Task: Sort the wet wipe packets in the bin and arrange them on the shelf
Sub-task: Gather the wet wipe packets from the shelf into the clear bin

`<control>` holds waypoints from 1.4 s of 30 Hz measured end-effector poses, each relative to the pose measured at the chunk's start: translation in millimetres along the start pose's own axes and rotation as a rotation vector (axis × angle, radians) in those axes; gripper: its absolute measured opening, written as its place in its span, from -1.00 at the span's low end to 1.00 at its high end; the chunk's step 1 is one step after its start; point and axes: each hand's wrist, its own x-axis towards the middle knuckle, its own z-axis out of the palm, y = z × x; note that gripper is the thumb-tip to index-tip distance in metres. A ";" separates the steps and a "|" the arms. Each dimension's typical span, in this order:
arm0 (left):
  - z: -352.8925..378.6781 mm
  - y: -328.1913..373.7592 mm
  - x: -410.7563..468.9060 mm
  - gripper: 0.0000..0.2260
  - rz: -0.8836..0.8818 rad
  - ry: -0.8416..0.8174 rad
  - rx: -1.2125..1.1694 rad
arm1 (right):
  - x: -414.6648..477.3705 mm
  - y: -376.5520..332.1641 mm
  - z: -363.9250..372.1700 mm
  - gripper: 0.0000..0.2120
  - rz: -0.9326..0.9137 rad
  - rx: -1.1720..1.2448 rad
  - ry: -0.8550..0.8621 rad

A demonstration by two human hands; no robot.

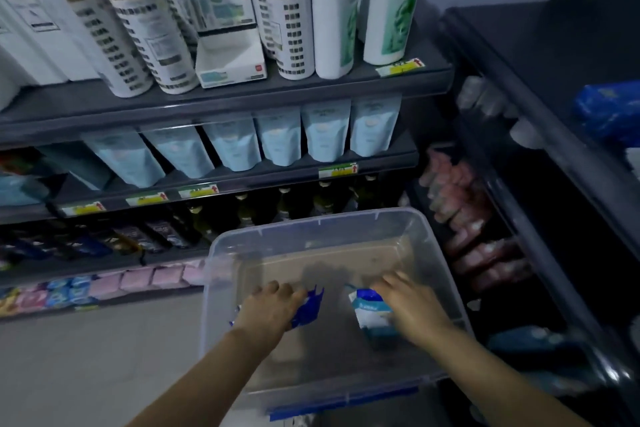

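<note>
Near you on the floor, in front of the store shelf (225, 97), sits one clear plastic bin (311, 224). Two wet wipe packets lie inside it, near its front wall. Your left hand (273, 308) curls its fingers over the dark blue packet (310, 310) on the left. Your right hand (412, 308) lies on the white and teal packet (372, 319) on the right; motion blur hides whether it grips it. Far above, two white bottles labelled Clear (391, 10) stand on the top shelf.
</note>
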 end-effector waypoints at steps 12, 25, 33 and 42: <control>-23.5 2.2 59.5 -0.51 0.326 0.345 0.010 | -28.3 21.7 29.8 -0.45 0.202 0.083 0.408; -142.2 255.4 -22.3 -0.79 0.914 0.634 -0.108 | -345.7 85.3 15.3 -0.74 0.875 0.071 0.804; -167.6 464.2 -138.3 -0.77 1.303 0.808 -0.099 | -575.6 97.1 54.4 -0.67 1.161 0.123 0.972; -174.5 638.5 -235.7 -0.66 1.533 0.749 -0.002 | -729.0 102.0 103.4 -0.56 1.507 0.211 0.882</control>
